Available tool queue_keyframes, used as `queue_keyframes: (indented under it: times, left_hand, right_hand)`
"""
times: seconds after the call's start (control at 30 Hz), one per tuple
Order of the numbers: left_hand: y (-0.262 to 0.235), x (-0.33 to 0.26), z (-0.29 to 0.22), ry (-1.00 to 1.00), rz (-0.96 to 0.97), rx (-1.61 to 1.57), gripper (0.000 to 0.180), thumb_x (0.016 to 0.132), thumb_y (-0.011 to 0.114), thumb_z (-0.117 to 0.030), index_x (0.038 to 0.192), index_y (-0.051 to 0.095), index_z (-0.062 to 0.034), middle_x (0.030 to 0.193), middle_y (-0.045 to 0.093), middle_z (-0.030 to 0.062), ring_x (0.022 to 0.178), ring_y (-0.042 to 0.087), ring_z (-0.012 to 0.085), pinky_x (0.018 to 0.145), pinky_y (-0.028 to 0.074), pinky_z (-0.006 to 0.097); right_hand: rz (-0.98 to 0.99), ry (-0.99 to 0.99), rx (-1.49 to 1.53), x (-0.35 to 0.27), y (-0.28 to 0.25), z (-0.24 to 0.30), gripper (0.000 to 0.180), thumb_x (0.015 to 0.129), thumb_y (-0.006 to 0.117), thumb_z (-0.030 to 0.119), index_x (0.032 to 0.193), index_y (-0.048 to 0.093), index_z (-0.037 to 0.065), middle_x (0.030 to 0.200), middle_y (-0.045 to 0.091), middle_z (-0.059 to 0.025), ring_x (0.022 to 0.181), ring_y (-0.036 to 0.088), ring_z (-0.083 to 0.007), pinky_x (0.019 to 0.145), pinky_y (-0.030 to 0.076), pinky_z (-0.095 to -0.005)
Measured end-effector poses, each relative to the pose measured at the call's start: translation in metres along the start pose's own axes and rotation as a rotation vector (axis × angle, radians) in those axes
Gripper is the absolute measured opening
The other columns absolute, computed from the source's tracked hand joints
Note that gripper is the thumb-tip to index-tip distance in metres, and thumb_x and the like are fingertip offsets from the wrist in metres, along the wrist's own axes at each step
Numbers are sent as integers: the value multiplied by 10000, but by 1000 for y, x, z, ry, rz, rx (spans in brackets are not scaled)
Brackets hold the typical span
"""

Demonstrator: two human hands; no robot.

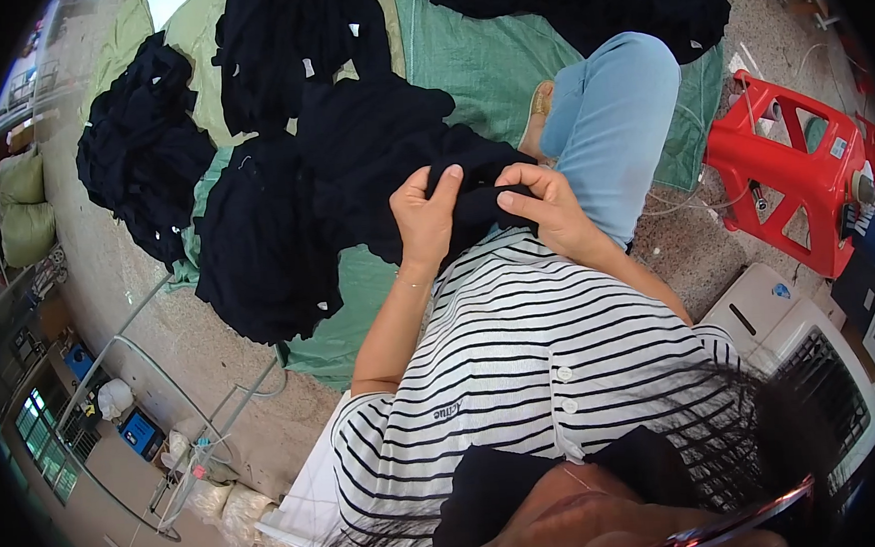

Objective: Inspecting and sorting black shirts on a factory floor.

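A dark navy garment (375, 147) stretches from the heaps over to my lap. My left hand (426, 214) pinches its edge between thumb and fingers. A short way to the right, my right hand (546, 205) grips another part of the same cloth, with a fold raised between thumb and forefinger. The fabric spans the gap between both hands just in front of my striped shirt. What exactly lies under the fingertips is hidden. Close by on the left rests a pile of dark garments (260, 239), with a small white label at its lower edge.
More dark garment piles (140, 151) lie on green sheeting (475, 61) spread over the floor. On the right stands a red plastic stool (787, 167), beside a whitish appliance with a grille (761, 314). A grey metal tube frame (163, 366) is at the left.
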State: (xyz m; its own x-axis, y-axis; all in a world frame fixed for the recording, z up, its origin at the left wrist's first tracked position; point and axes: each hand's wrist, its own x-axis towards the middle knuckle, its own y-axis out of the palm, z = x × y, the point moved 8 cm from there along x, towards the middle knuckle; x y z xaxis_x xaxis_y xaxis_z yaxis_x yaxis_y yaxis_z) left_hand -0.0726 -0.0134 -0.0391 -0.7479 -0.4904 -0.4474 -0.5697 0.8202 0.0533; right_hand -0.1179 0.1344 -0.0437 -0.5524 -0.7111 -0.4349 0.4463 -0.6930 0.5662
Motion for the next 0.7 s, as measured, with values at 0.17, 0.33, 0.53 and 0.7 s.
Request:
queue_keyframes:
  times: [0.17,0.33,0.53,0.7]
  left_hand:
    - [9,-2,0,60,138,372,234,863,721,-93,686,597,-2,636,505,-92,596,402,5,498,321,212]
    - [3,-1,33,-165,315,31,174,871,693,-47,710,627,-38,688,552,-93,607,422,-16,517,317,184]
    - [6,-7,22,-134,415,186,270,899,677,-112,663,571,-33,632,440,-112,589,328,-4,483,240,221]
    - [6,-14,25,3,388,351,271,936,626,-150,733,559,17,585,427,-35,584,328,41,483,283,265]
  right_hand:
    - [-131,-201,-69,-2,-3,20,93,912,645,75,968,613,8,919,556,43,879,480,-23,800,397,-184]
    - [-17,-419,-883,-6,22,49,158,793,666,-7,931,589,-3,801,540,-104,661,562,-227,571,438,-323]
    - [-108,-481,-966,-9,19,40,162,760,702,-39,907,647,-1,757,552,-98,658,568,-240,570,440,-331]
    - [-95,-526,-933,-9,18,35,177,743,721,-46,904,672,7,736,573,-84,624,563,-230,539,425,-314]
